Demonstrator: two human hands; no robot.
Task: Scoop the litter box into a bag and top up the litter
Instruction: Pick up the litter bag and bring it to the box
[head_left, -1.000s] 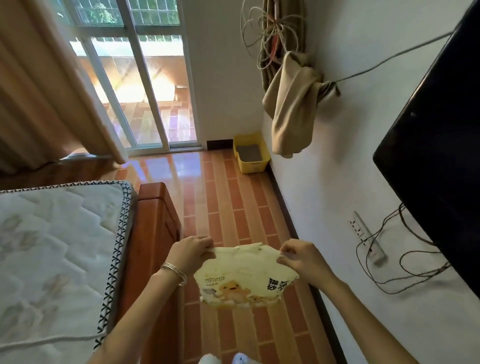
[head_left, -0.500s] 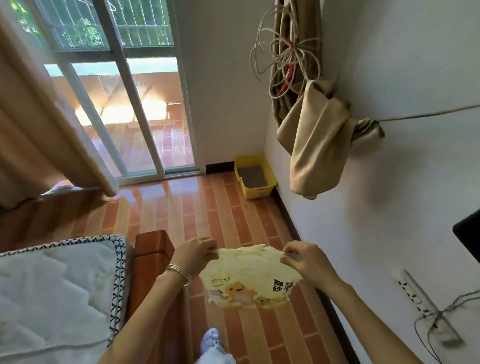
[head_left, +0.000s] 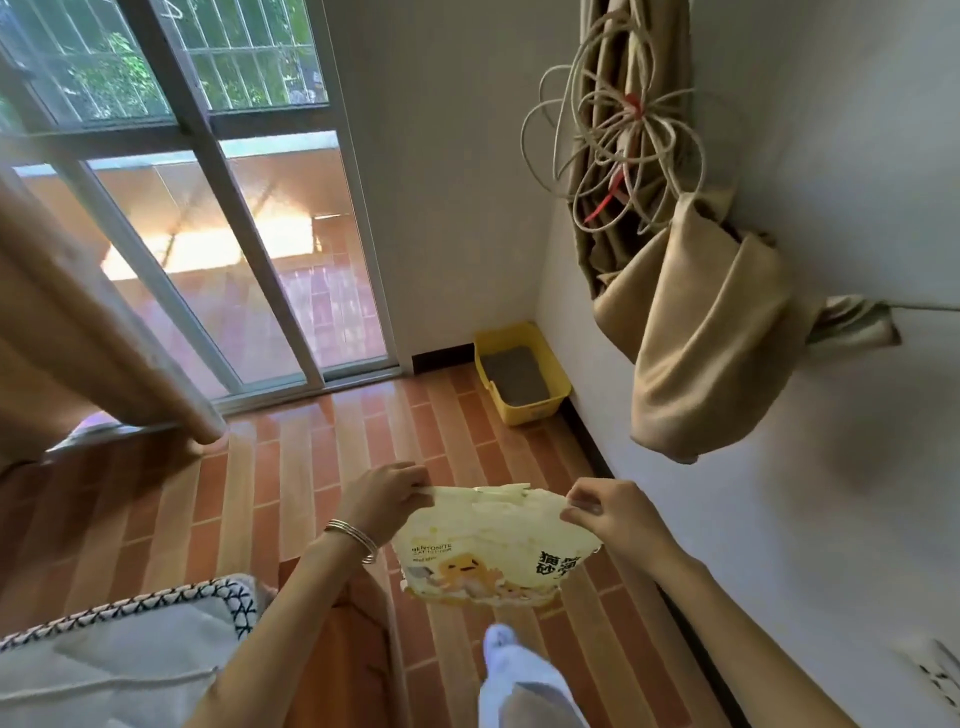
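Both hands pinch the top edge of the yellow litter bag (head_left: 493, 551), left hand (head_left: 382, 496) and right hand (head_left: 610, 512) at opposite corners, while the yellow litter box (head_left: 519, 371) sits well beyond the bag in the far corner.

**Person walks closer to the litter box**

The person carrying the litter bag (head_left: 493, 545) has stepped forward along the floor (head_left: 291, 467). The yellow litter box (head_left: 530, 410) in the floor's far right corner now appears nearer. A foot (head_left: 501, 644) in a white slipper reaches further forward, below the bag. The black screen on the right wall has left view, and only a corner of the mattress (head_left: 130, 639) remains.
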